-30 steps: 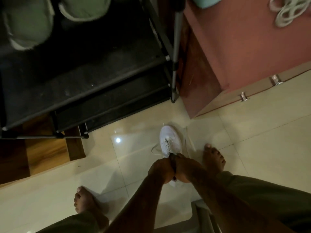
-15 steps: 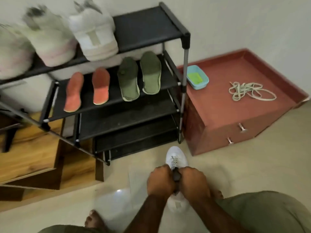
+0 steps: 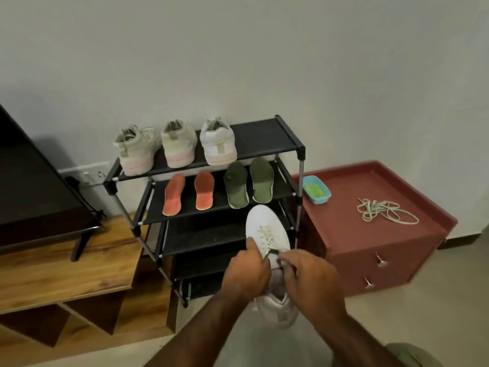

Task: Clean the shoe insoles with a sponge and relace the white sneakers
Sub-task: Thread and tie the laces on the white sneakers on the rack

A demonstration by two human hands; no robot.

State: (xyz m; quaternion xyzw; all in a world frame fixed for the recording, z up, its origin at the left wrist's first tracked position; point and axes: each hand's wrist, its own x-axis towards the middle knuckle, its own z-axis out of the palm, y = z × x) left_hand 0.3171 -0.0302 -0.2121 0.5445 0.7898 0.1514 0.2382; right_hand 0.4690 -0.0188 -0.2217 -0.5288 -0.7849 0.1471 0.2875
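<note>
A white sneaker (image 3: 266, 229) is held up in front of the black shoe rack (image 3: 264, 140), toe pointing away from me. My left hand (image 3: 246, 276) grips its left side near the tongue. My right hand (image 3: 312, 282) grips the right side, fingers pinched at the lace end. Three more sneakers (image 3: 174, 145) stand on the rack's top shelf. On the second shelf lie two orange insoles (image 3: 188, 193) and two green insoles (image 3: 248, 186). A green sponge sits in a blue tray (image 3: 316, 193). Loose white laces (image 3: 383, 211) lie on the red cabinet.
The red cabinet (image 3: 391, 250) with two drawer knobs stands right of the rack. A wooden unit (image 3: 66, 268) carrying a dark screen (image 3: 31, 186) stands to the left. A wall socket with a plugged cable is behind the rack's left side.
The sneaker has come up off the floor in both hands to rack height. My view has tilted up from the floor to the rack and wall.
</note>
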